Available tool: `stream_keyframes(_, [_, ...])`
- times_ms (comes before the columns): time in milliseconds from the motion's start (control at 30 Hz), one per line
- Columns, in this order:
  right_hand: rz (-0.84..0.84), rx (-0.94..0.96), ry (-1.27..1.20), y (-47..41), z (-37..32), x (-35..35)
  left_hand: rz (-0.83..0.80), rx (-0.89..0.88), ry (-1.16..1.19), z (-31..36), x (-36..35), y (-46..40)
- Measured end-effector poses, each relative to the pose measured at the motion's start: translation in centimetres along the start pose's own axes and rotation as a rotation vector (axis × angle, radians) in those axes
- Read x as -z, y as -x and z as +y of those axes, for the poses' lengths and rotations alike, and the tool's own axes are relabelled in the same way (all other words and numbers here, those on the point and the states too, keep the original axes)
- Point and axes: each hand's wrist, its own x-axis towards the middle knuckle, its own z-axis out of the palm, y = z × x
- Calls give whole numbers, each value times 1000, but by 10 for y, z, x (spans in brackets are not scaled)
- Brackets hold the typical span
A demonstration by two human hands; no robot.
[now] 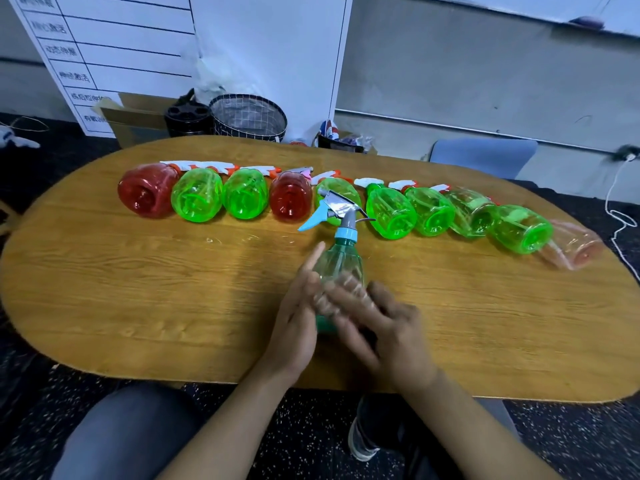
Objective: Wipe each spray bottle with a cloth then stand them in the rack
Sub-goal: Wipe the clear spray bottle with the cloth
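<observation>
I hold a teal spray bottle (341, 261) with a grey and blue trigger head just above the wooden table (173, 289), its head pointing away from me. My left hand (298, 306) grips its left side, index finger stretched up along the body. The fingers of my right hand (377, 320), blurred by motion, lie across the lower body of the bottle. No cloth shows in either hand. Several bottles lie in a row along the far side, running from a red one (147, 192) through green ones (197, 197) to a pale pink one (575, 247).
Behind the table on the floor stand a checked fabric basket (249, 116), a black holder with round holes (187, 117) and a cardboard box. A blue chair (481, 155) sits at the far right, with a white cable (620, 216) beside it. My knees are under the near edge.
</observation>
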Motion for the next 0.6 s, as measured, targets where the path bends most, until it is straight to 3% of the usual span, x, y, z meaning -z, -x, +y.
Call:
stream_keyframes(67, [-42,131,71,13,-2,1,-10,8,40,0,1,-1])
stream_keyframes(167, [-34,159,114,4,1,7,-17,7,17,-3,1,-2])
stream_keyframes(333, [46,-280,17,-41,13,7,-1,-51,-69,-3,-2,0])
stream_keyframes(400, [65,-319,0,-42,11,1,-2,-33,-28,-1,-3,1])
stream_keyframes(467, [75,-239,-14,-32,1,1,3,-12,3,0,-2,1])
stream_keyframes(600, [-36,117,77,6,-4,1,9,8,49,1,0,-1])
